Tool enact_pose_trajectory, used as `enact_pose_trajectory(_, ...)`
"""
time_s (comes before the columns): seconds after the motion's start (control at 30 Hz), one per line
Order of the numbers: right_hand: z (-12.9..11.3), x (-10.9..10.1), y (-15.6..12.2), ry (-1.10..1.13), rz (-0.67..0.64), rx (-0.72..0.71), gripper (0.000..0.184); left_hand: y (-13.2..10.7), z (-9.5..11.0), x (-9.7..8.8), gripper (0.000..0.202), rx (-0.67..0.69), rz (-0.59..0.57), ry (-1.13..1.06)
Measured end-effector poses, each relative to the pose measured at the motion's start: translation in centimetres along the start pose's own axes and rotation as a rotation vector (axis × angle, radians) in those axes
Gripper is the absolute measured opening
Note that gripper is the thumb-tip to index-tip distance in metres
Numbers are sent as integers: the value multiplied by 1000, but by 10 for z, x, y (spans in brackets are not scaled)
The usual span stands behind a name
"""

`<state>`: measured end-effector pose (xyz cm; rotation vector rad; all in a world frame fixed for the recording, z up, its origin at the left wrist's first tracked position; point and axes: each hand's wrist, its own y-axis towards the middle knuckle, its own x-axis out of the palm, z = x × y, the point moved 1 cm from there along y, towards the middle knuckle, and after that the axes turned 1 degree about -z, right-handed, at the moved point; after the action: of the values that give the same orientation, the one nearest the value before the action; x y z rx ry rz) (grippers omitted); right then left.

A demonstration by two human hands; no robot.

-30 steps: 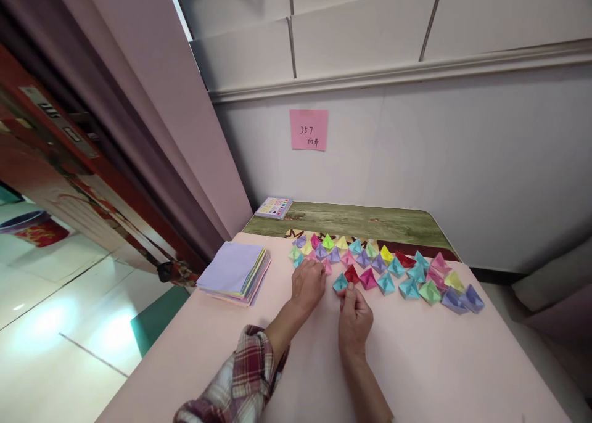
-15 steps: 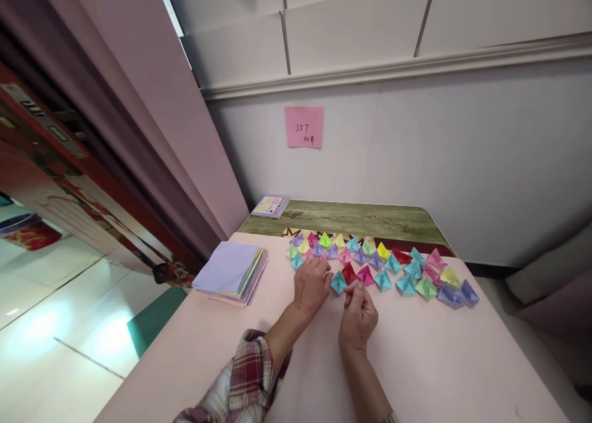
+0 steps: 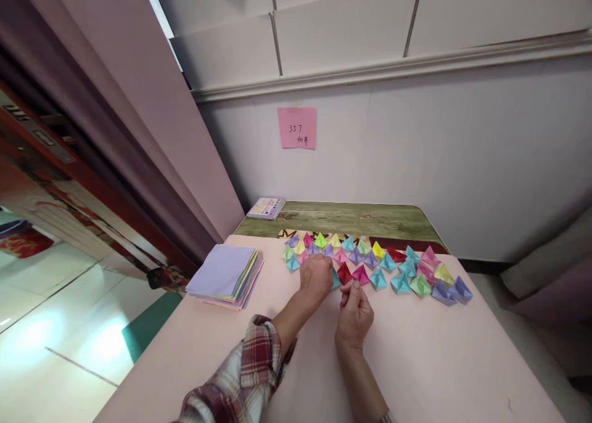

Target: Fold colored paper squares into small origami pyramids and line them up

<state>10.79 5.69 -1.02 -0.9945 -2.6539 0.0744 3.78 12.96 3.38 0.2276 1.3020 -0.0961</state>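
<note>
Several small folded paper boats in many colours stand in rows on the pink tabletop. My left hand is closed, fingers curled, over the near left part of the rows, partly covering a teal paper boat. Whether its fingers grip anything is hidden. Just right of it my right hand is closed, thumb pressed to the bent fingers, in front of a red paper boat and a magenta paper boat. I cannot make out anything in that pinch.
A stack of coloured paper sheets lies at the table's left. Behind, a packet rests on a green wood-patterned surface. A pink note hangs on the wall. A curtain hangs to the left.
My left hand has moved right, closer to my right hand, and now covers part of the teal boat. The whole view has shifted slightly; my right hand stays in about the same place.
</note>
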Motion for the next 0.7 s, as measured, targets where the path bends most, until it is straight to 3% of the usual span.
enact_pose_trajectory(0.3, 2, 2, 2, 12, -13, 19, 47, 35, -6, 0, 17, -48, -15, 41)
enact_pose_trajectory(0.7, 3, 1, 2, 17, -11, 61, 49, 32, -2, 10, 18, -50, -23, 52)
